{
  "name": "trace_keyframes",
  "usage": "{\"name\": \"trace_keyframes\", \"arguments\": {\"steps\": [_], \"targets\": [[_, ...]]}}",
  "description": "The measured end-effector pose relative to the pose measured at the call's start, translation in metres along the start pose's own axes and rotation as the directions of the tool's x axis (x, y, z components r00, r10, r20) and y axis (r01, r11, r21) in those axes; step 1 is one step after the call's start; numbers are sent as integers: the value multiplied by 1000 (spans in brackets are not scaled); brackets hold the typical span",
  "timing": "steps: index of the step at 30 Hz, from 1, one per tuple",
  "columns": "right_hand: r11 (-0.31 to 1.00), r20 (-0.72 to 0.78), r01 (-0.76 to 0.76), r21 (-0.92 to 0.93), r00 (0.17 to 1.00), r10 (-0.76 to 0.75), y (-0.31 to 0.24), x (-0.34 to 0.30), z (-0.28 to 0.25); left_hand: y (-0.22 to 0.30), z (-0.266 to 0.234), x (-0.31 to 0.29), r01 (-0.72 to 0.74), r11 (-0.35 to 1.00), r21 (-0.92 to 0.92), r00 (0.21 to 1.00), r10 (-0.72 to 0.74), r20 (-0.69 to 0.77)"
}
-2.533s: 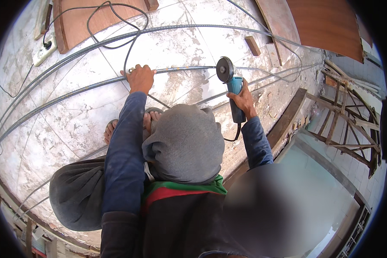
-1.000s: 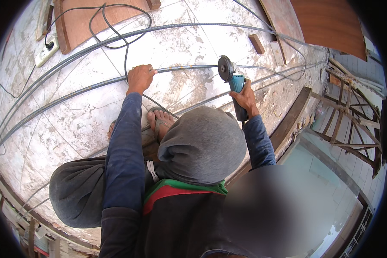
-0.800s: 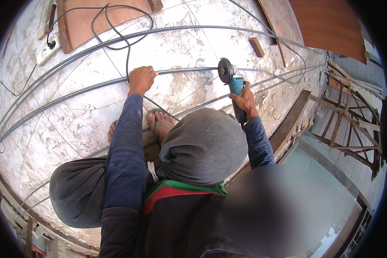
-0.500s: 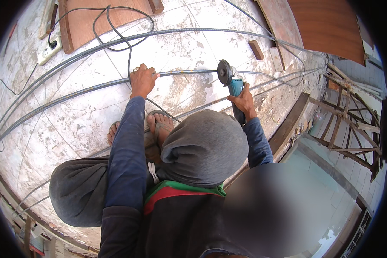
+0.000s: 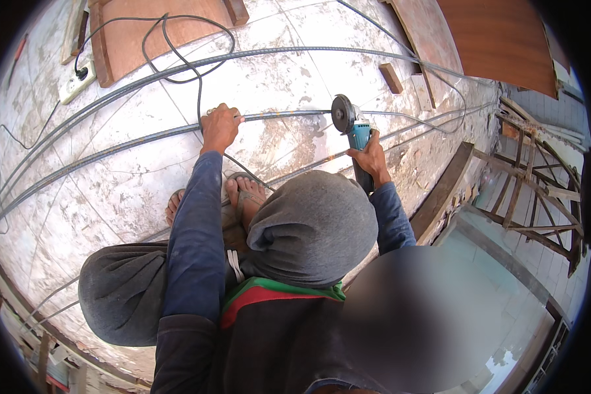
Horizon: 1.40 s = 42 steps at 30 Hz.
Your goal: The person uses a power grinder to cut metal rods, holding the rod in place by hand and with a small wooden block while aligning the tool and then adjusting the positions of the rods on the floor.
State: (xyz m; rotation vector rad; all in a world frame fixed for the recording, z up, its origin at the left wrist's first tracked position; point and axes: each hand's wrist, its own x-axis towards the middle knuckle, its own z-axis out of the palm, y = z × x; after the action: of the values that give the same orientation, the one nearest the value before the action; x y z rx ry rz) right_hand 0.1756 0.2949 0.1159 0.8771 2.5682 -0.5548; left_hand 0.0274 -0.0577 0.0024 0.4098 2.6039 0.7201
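My left hand is closed around the ribbed steel rebars that cross the floor in front of my feet. In my right hand is a teal and black angle grinder, gripped by its body. Its round dark disc stands upright at the rebars, to the right of my left hand. Whether the disc touches the steel or spins, I cannot tell. A black cable runs down beside my left hand.
More rebars arc across the floor farther off. A white power strip with a black plug lies at far left, beside a wooden panel. A short wood block sits beyond the grinder. At right are a timber beam and a wooden frame.
The whole view has shifted very slightly. Both hands keep their grips, and the grinder stays at nearly the same spot by the rebars.
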Motion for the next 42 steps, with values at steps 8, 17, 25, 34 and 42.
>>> {"name": "trace_keyframes", "arguments": {"steps": [8,17,25,34,42], "targets": [[998,-10,31,-57,999,-31,-12,11,-3,-5,0,-1,25,1000,16,1000,-26,9],[999,6,38,8,999,-38,-5,-2,-4,-1,-5,-1,31,999,8,998,-31,53],[998,-1,-27,-56,1000,27,-7,2,-8,3,-3,2,39,999,-4,998,-39,54],[973,-29,-92,213,995,100,28,-52,14,5,-5,0,20,1000,0,999,-20,32],[543,56,-237,806,943,328,22,-88,41,12,0,1,8,1000,16,997,-9,82]]}}
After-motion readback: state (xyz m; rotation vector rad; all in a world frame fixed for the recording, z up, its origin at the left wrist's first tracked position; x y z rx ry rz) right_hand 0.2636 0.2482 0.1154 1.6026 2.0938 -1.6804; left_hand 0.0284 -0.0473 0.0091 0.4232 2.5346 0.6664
